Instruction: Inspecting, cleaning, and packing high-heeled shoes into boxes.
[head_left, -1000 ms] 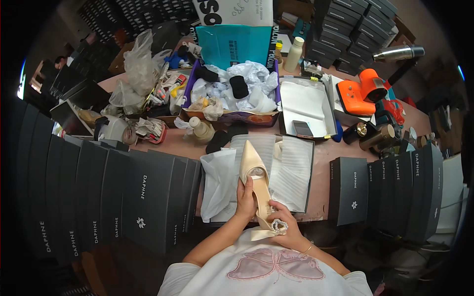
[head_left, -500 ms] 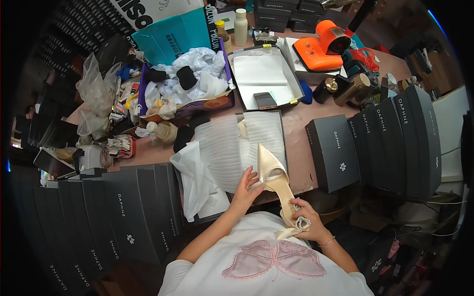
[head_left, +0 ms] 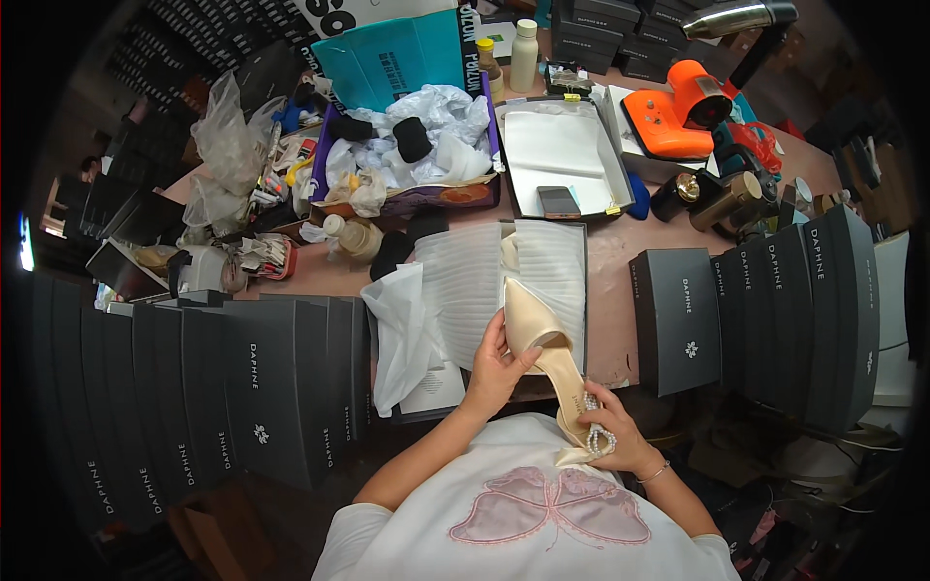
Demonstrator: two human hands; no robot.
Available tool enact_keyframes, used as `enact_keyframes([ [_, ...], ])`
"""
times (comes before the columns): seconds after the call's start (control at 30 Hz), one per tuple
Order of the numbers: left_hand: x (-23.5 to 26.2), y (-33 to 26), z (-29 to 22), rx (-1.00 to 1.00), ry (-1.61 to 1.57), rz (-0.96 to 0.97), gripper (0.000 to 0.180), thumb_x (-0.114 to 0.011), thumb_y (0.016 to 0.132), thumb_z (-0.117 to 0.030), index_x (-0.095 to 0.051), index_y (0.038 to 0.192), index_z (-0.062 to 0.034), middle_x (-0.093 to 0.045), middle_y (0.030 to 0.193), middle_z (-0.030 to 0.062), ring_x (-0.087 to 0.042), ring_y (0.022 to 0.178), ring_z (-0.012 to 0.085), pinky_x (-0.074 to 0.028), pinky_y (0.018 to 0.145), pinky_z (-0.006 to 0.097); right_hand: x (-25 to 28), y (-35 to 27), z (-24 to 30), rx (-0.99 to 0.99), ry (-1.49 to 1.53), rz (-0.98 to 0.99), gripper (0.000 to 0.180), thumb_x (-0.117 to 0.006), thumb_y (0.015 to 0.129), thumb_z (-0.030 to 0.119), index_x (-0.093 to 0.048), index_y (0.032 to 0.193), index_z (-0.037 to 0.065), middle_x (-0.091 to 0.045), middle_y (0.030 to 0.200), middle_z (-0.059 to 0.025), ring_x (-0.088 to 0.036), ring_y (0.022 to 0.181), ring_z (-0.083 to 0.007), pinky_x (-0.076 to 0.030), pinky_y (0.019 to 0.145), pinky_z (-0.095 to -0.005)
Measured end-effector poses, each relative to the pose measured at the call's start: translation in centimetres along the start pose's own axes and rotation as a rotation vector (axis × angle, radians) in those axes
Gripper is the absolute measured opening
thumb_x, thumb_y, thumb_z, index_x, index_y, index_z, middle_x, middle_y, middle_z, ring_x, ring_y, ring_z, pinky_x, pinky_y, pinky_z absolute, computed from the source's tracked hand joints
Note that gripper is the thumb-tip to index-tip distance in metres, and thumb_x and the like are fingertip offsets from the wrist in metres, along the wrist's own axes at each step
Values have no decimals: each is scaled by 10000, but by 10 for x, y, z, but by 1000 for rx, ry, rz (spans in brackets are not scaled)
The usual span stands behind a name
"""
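Observation:
A cream pointed-toe shoe is held in front of my chest, its toe facing away from me. My left hand grips the shoe near its toe, thumb and fingers on its left side. Around the heel end, my right hand is closed beside a pearl-bead bow. Beyond the shoe lies an open shoebox lined with ribbed white padding. Part of another cream item shows between the padding. Crumpled white tissue paper spreads left of the padding, over a white printed card.
Dark shoeboxes stand in rows at the left and right. A purple bin of crumpled wrapping sits at the back left. Near it are a tray with a phone and an orange device.
My left hand, open beside the shoe before, has closed on its toe end. The view has shifted, so the table appears further right.

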State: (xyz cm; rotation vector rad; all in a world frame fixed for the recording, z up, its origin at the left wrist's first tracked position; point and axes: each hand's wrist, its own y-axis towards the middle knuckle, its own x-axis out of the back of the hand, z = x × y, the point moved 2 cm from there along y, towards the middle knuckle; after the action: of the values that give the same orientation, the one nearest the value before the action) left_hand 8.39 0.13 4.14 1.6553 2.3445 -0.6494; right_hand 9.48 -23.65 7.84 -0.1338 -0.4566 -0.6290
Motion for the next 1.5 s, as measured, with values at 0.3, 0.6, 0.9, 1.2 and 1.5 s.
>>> enact_keyframes([
  [0.3,9,12,-19,-120,290,-120,413,-596,959,-357,-533,1131,13,-615,977,69,-584,873,138,-472,800,261,-10,4,3,49,-96,30,502,-865,623,159,-608,1045,67,-395,1412,-233,-461,1272,-397,-411,1046,-413],
  [0.6,-5,46,48,104,242,47,387,-554,978,-318,-584,1191,2,-615,1068,91,-614,877,134,-523,775,275,-11,-47,-35,-250,-113,-418,484,-858,583,88,-587,983,65,-418,1382,-232,-485,1237,-400,-419,1018,-401],
  [0.9,31,12,94,194,518,27,494,-654,892,-134,-468,1329,1,-474,1349,166,-501,1214,240,-497,941,352,12,-41,-107,-509,-95,-483,849,-873,638,203,-429,1339,27,-353,1445,-237,-417,1311,-392,-372,1073,-396],
  [1.2,28,93,72,-2,880,-21,686,-695,852,-215,-362,1425,-36,-472,1341,237,-506,1210,326,-449,969,406,45,-53,-61,-399,-217,-462,603,-786,755,165,-525,1276,9,-519,1300,-213,-533,1175,-357,-436,991,-408],
  [1.5,19,99,75,143,603,168,666,-698,868,-217,-375,1426,-51,-588,1201,165,-602,1028,222,-472,914,354,22,-48,-89,-550,-61,-414,744,-859,661,231,-526,1304,57,-339,1468,-251,-428,1307,-392,-390,1043,-398],
])
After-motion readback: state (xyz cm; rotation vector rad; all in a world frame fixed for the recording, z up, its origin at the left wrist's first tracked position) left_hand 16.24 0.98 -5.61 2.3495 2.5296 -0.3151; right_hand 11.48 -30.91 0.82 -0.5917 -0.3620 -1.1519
